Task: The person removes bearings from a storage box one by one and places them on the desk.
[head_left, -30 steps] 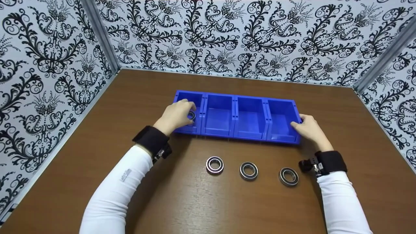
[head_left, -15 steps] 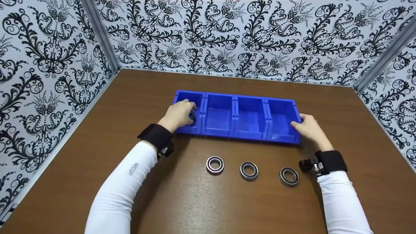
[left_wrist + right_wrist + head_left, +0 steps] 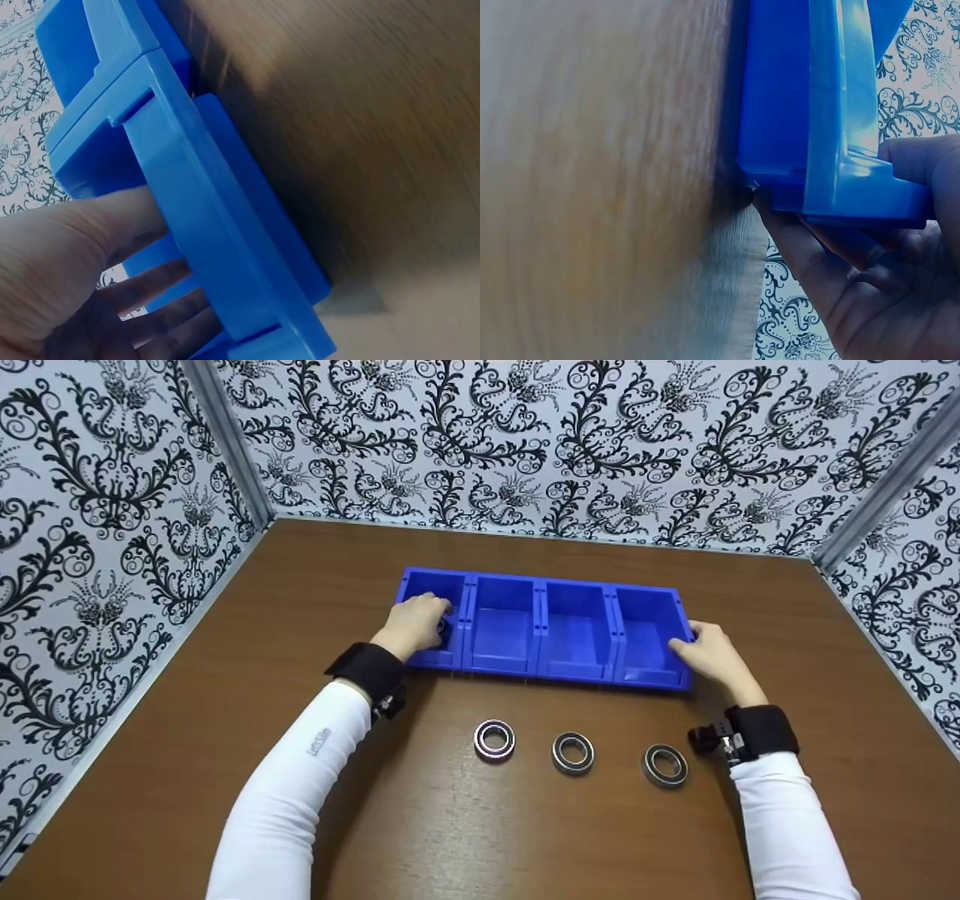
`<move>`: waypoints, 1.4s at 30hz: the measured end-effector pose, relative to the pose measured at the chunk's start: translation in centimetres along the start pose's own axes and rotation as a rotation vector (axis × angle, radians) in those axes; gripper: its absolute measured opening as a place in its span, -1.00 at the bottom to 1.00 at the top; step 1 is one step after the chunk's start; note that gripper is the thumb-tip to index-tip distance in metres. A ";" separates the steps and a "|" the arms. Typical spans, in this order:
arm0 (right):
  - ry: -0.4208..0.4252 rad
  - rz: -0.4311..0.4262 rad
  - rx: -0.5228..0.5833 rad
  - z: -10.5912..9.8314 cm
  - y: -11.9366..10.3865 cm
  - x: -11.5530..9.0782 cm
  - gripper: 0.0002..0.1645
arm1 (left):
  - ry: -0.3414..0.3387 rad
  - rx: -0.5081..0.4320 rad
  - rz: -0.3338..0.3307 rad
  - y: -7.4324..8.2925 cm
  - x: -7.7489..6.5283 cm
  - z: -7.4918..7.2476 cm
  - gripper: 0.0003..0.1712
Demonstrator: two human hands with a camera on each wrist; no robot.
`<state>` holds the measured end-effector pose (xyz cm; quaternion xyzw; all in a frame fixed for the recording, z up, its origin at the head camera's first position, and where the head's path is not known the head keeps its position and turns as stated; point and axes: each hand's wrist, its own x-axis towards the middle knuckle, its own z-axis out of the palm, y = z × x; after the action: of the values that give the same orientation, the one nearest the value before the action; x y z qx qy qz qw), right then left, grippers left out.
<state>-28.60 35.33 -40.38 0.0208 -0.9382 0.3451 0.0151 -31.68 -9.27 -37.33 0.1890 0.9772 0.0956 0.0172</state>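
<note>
A blue four-part bin row (image 3: 501, 666) stands on the table. My left hand (image 3: 415, 622) reaches into its leftmost compartment, fingers curled at a dark ball bearing (image 3: 445, 630) that shows partly beside the fingertips. In the left wrist view, the thumb and fingers of the left hand (image 3: 67, 262) pass behind the front wall (image 3: 202, 217) of the bin, which hides the bearing. At the opposite end, my right hand (image 3: 712, 658) grips the right side wall. The right wrist view has that hand's thumb over the wall's edge and its fingers (image 3: 799, 251) along the outside.
Three bearings lie in front of the bins: one with a shinier face (image 3: 494, 740), a middle one (image 3: 572, 754) and a right one (image 3: 664, 766). Patterned wall panels (image 3: 525, 450) enclose the brown tabletop (image 3: 465, 840) at the back and sides.
My left hand has sunk a little deeper into the leftmost compartment with the bearing, its forearm shifting right. The right hand keeps its place on the bin.
</note>
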 end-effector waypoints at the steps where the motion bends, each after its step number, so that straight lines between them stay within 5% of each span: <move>1: 0.002 -0.001 -0.001 0.0 -0.1 0.0 -0.51 | -0.002 0.001 0.000 0.0 0.0 0.0 -0.58; 20: -0.021 0.022 0.020 0.1 0.0 0.0 -0.42 | -0.040 0.009 -0.026 0.1 0.9 0.6 -0.77; 31: 0.003 0.001 -0.008 0.1 -0.1 -0.1 -0.51 | -0.114 0.004 -0.050 0.3 1.5 0.5 -0.63; 42: 0.003 -0.014 -0.001 -0.1 -0.2 -0.1 -0.50 | -0.103 0.009 -0.040 0.1 1.6 0.6 -0.61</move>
<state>-28.53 35.25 -40.24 0.0269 -0.9382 0.3444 0.0191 -33.10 -8.44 -37.86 0.1743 0.9790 0.0810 0.0686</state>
